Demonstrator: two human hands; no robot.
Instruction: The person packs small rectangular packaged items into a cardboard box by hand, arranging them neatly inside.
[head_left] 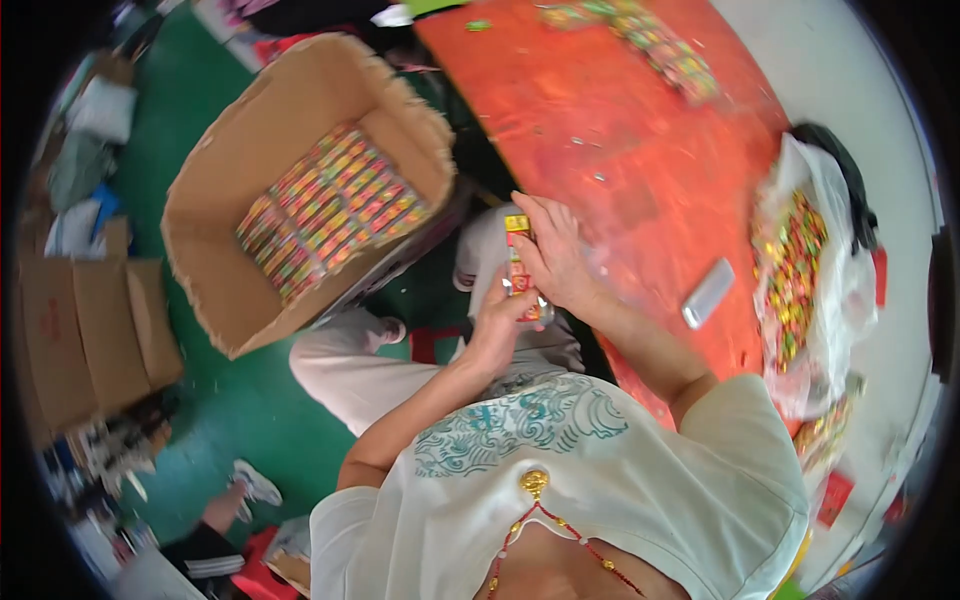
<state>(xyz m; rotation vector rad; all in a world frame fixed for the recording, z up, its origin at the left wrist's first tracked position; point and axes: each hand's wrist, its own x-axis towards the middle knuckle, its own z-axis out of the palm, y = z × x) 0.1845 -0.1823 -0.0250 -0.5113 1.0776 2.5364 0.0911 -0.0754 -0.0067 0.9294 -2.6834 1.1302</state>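
Above my lap, at the table's edge, both my hands close round a slim clear-wrapped pack (519, 262) of small red, yellow and green pieces. My left hand (497, 328) grips its lower end, the thumb lying along it. The upper part is held by my right hand (552, 248), whose fingers reach over the top. What exactly is inside the wrap is too small to tell. To the left, a big open cardboard box (215, 200) holds rows of similar colourful packs (335, 205).
The red-topped table (640, 180) spreads to my right, with a silver phone-like object (708, 294) on it. Beyond lies a clear plastic bag (840, 290) full of small colourful pieces. More packs (665, 55) lie at the far end. Brown cartons (85, 320) stand at far left.
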